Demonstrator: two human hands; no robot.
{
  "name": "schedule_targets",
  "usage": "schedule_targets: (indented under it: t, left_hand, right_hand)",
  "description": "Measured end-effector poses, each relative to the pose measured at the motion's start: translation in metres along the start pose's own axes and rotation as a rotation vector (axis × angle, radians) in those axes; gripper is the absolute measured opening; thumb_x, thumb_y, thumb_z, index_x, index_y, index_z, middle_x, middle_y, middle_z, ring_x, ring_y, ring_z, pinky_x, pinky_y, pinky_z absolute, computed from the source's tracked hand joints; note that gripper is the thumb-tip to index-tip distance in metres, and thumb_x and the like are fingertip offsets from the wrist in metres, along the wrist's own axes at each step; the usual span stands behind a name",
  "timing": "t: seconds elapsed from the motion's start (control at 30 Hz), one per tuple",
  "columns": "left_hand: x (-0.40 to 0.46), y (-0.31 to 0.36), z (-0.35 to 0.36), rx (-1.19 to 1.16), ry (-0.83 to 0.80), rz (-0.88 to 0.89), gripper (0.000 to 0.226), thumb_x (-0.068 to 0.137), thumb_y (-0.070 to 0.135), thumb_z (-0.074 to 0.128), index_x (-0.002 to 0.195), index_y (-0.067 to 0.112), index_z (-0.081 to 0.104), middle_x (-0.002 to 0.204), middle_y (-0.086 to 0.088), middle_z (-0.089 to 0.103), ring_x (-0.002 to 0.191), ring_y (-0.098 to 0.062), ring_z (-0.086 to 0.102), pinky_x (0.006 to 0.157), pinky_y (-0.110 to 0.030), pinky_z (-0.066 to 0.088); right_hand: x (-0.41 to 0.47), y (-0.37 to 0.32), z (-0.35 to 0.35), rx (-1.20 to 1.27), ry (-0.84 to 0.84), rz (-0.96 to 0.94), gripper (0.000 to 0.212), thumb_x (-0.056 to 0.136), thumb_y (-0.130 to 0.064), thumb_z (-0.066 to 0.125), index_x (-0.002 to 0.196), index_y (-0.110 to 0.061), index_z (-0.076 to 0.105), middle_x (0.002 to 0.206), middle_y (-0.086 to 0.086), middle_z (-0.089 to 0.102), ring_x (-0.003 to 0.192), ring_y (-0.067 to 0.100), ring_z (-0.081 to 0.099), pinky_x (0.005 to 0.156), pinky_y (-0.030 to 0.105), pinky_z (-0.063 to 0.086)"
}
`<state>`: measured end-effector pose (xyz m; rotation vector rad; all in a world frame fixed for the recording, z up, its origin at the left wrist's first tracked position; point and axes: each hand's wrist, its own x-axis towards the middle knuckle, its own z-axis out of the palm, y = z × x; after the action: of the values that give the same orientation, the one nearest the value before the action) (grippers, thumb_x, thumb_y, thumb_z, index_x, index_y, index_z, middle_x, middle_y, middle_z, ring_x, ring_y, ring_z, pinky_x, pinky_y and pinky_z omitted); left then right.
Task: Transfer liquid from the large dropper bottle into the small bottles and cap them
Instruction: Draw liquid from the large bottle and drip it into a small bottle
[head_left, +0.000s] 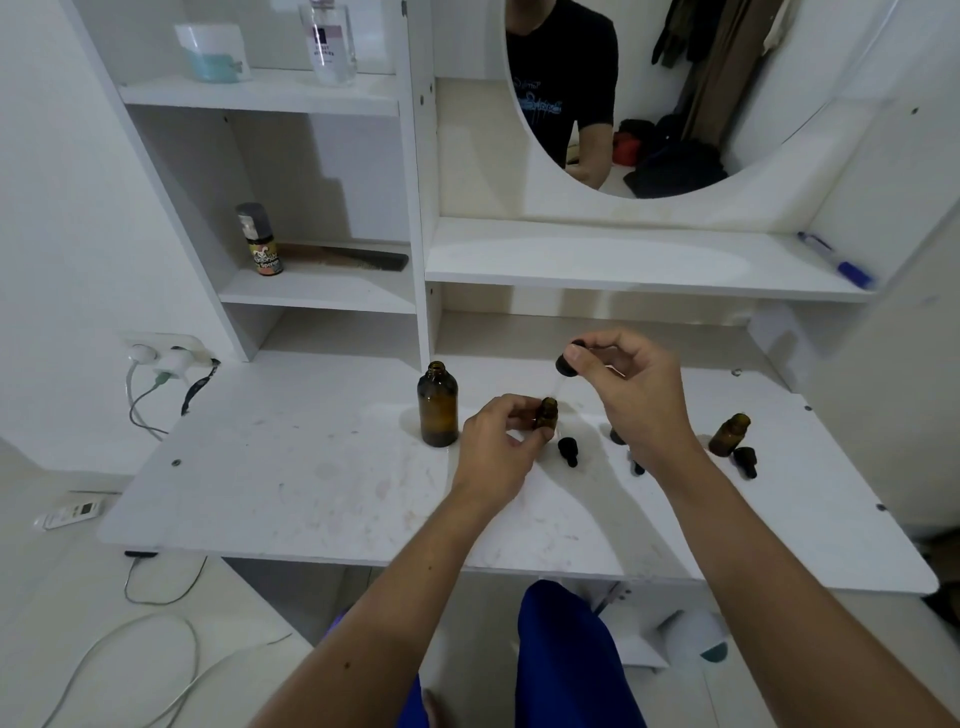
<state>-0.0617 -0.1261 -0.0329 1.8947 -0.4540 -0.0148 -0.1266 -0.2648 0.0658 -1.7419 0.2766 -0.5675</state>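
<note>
At frame center, one large amber dropper bottle (438, 412) stands uncapped on a scuffed white table (291, 488). The left hand (496, 449) grips one small amber bottle (546, 413) just right of it; the right hand (636, 389) pinches a black dropper (567, 364) above its mouth. A second small bottle (730, 434) stands at right, and two loose black dropper caps (568, 450) lie on the table. White shelves and an oval mirror (649, 93) rise behind; label writing is unreadable.
</note>
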Motion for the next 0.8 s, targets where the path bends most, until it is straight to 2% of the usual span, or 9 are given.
schedule_targets:
  t: [0.27, 0.43, 0.57, 0.63, 0.7, 0.77, 0.8]
  left_hand:
    - [0.000, -0.001, 0.000, 0.006, 0.000, 0.010, 0.027, 0.089, 0.017, 0.080, 0.115, 0.020, 0.072, 0.109, 0.010, 0.073, 0.091, 0.011, 0.063, 0.072, -0.013, 0.054]
    - [0.000, -0.002, 0.000, 0.020, 0.000, 0.017, 0.027, 0.089, 0.017, 0.080, 0.115, 0.020, 0.073, 0.110, 0.009, 0.074, 0.094, 0.007, 0.064, 0.072, -0.011, 0.052]
    - [0.000, -0.001, 0.000, 0.041, 0.000, 0.023, 0.028, 0.090, 0.017, 0.080, 0.116, 0.020, 0.073, 0.109, 0.010, 0.074, 0.090, 0.010, 0.063, 0.074, -0.004, 0.048]
    - [0.001, 0.000, -0.001, 0.038, 0.000, 0.016, 0.028, 0.089, 0.018, 0.080, 0.117, 0.018, 0.072, 0.110, 0.009, 0.074, 0.091, 0.005, 0.065, 0.076, -0.002, 0.047]
    - [0.001, 0.000, -0.001, 0.030, 0.005, 0.014, 0.029, 0.089, 0.019, 0.080, 0.117, 0.017, 0.073, 0.111, 0.008, 0.074, 0.093, 0.000, 0.068, 0.077, -0.004, 0.049]
    - [-0.001, -0.001, -0.002, 0.025, 0.007, 0.011, 0.032, 0.088, 0.018, 0.081, 0.119, 0.018, 0.072, 0.114, 0.007, 0.073, 0.094, -0.003, 0.068, 0.078, -0.008, 0.052]
    - [-0.003, -0.001, -0.002, 0.024, 0.013, 0.013, 0.035, 0.088, 0.017, 0.081, 0.121, 0.020, 0.071, 0.117, 0.007, 0.071, 0.096, -0.003, 0.068, 0.080, -0.011, 0.054]
  right_hand:
    - [0.000, -0.006, 0.002, -0.038, 0.014, 0.035, 0.012, 0.098, -0.013, 0.076, 0.102, -0.002, 0.076, 0.097, 0.014, 0.081, 0.048, -0.004, 0.059, 0.043, 0.003, 0.039]
    - [-0.001, -0.008, 0.002, -0.046, 0.005, 0.039, 0.012, 0.099, -0.015, 0.075, 0.105, -0.004, 0.075, 0.098, 0.012, 0.081, 0.049, -0.004, 0.061, 0.042, 0.004, 0.039]
    - [-0.002, -0.009, 0.001, -0.055, -0.045, 0.048, 0.012, 0.095, -0.015, 0.080, 0.105, -0.010, 0.075, 0.098, 0.008, 0.082, 0.069, -0.006, 0.071, 0.044, 0.004, 0.040]
    - [-0.004, -0.010, 0.000, -0.043, -0.062, 0.038, 0.012, 0.094, -0.015, 0.082, 0.104, -0.011, 0.076, 0.096, 0.005, 0.082, 0.077, -0.004, 0.074, 0.049, 0.004, 0.044]
    - [-0.004, -0.013, -0.002, -0.029, -0.057, 0.014, 0.012, 0.093, -0.015, 0.082, 0.103, -0.013, 0.076, 0.094, 0.002, 0.082, 0.078, -0.002, 0.076, 0.060, 0.006, 0.050]
    - [-0.004, -0.018, -0.003, -0.010, -0.038, -0.010, 0.012, 0.093, -0.016, 0.082, 0.104, -0.014, 0.076, 0.095, 0.000, 0.082, 0.073, -0.001, 0.075, 0.057, 0.005, 0.050]
    - [-0.004, -0.021, -0.004, 0.010, -0.022, -0.023, 0.013, 0.093, -0.016, 0.082, 0.104, -0.015, 0.076, 0.095, 0.000, 0.083, 0.077, 0.001, 0.076, 0.056, 0.005, 0.050]
